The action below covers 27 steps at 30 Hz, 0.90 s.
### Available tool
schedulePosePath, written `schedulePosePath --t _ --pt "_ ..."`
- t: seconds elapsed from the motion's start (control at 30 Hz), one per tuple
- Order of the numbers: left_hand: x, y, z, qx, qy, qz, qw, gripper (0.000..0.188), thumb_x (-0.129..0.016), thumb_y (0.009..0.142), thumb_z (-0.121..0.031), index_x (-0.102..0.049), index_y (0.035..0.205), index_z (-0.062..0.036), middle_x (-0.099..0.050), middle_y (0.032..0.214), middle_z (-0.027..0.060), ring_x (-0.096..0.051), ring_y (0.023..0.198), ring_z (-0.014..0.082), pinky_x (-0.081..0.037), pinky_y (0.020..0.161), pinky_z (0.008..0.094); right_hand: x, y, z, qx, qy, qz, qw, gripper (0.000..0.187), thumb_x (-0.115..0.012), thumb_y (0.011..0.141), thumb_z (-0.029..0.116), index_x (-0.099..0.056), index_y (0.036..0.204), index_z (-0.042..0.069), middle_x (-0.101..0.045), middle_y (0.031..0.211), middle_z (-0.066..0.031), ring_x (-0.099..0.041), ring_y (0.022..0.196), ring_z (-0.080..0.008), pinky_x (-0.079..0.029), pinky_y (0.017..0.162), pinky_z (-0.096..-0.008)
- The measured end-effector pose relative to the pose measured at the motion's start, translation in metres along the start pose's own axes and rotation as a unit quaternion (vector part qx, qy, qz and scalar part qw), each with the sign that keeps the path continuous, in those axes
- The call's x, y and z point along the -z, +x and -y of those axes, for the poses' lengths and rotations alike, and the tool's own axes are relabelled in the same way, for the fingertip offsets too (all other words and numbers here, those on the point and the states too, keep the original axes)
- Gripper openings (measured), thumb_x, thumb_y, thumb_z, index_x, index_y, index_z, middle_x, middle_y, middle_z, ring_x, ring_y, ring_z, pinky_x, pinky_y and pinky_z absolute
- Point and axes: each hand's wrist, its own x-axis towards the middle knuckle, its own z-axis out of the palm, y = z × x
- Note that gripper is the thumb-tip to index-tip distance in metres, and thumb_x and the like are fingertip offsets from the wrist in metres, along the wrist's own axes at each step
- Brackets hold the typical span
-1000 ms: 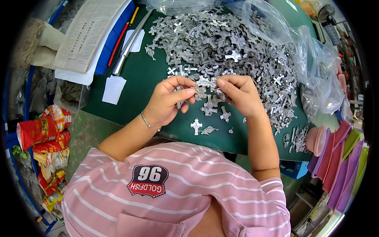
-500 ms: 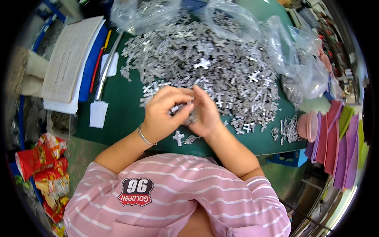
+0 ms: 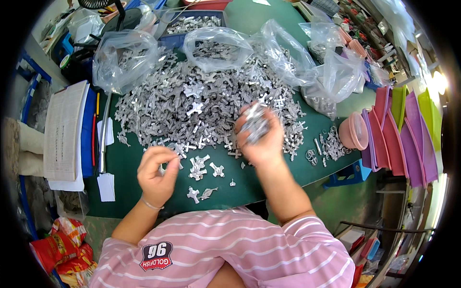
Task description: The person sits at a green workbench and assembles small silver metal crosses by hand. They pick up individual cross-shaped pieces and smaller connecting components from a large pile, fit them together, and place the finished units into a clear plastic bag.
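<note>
A broad heap of small silver-grey metal pieces [image 3: 168, 108], many cross-shaped, covers the middle of the green table [image 3: 144, 204]. At the heap's front left edge, my left hand [image 3: 157, 175] is closed, thumb against fingers; what it pinches is hard to make out. My right hand [image 3: 265, 146], blurred by motion, is raised over the heap's right side with a handful of metal pieces [image 3: 256, 126] in it. Between the hands lie a small cluster of cross pieces [image 3: 198, 168] and a single one [image 3: 217, 170]. Nearer me are a cross piece [image 3: 193, 195], a leaf-like piece [image 3: 208, 193] and a tiny part [image 3: 232, 183].
Clear plastic bags [image 3: 218, 50] and a blue crate [image 3: 224, 21] of metal pieces stand behind the heap. Small rings and parts [image 3: 332, 145] lie beside a pink tub [image 3: 352, 132], with coloured trays [image 3: 408, 129] beyond. A newspaper [image 3: 65, 132] and a metal rod [image 3: 104, 139] are at left.
My hands have parted: the left moved left and down, the right moved outward with the handful. More cross pieces lie on the table before me. The view has shifted, showing more of the table's far side.
</note>
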Motion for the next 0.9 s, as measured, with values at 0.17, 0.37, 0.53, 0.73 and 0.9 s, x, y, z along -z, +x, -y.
schedulePosePath --t 0.17,0.37,0.53,0.73,0.9 --pt "0.030 -0.023 0.008 0.198 -0.129 -0.096 0.967 0.002 -0.056 0.084 0.001 -0.057 0.082 0.0018 -0.056 0.081 0.0053 -0.051 0.070 0.0091 -0.041 0.063 0.0204 -0.052 0.070 0.118 0.353 -0.168 -0.031 0.920 0.020 -0.045 0.088 0.026 -0.052 0.095 0.010 -0.057 0.075 -0.0066 -0.056 0.063 -0.0188 -0.045 0.048 -0.0315" --pt "0.037 -0.028 0.006 0.206 -0.058 -0.080 0.974 0.004 -0.059 0.083 0.000 -0.059 0.087 0.0015 -0.055 0.086 0.0023 -0.048 0.071 0.0057 -0.038 0.061 0.0181 -0.069 0.131 0.173 0.381 -0.605 -0.222 0.664 0.054 -0.053 0.087 0.036 -0.050 0.121 -0.006 -0.053 0.122 -0.0169 -0.049 0.113 -0.0256 -0.039 0.091 -0.0366" --pt "0.058 -0.032 0.024 0.171 0.274 0.004 0.946 0.033 -0.065 0.073 -0.003 -0.057 0.105 -0.0033 -0.052 0.102 0.0083 -0.051 0.082 0.0156 -0.044 0.068 0.0239 -0.050 0.077 0.065 0.446 -0.779 0.092 0.431 0.019 -0.058 0.082 0.015 -0.066 0.096 0.004 -0.065 0.097 -0.0110 -0.060 0.092 -0.0183 -0.044 0.082 -0.0281" --pt "0.039 -0.035 0.026 0.166 0.255 0.091 0.948 0.032 -0.065 0.071 0.001 -0.058 0.102 -0.0010 -0.050 0.094 0.0092 -0.055 0.079 0.0158 -0.047 0.063 0.0243 0.015 0.002 -0.037 0.295 -0.865 0.344 0.215 0.015 -0.065 0.069 0.004 -0.063 0.083 0.007 -0.059 0.082 -0.0052 -0.054 0.083 -0.0230 -0.039 0.071 -0.0360" --pt "0.032 -0.037 0.024 0.183 0.166 0.057 0.967 0.030 -0.065 0.073 0.002 -0.058 0.102 -0.0018 -0.049 0.098 0.0061 -0.050 0.073 0.0082 -0.043 0.057 0.0202 0.040 -0.002 -0.047 0.295 -0.892 0.267 0.216 0.011 -0.066 0.069 0.006 -0.060 0.079 0.007 -0.055 0.077 -0.0041 -0.053 0.079 -0.0234 -0.038 0.069 -0.0366"
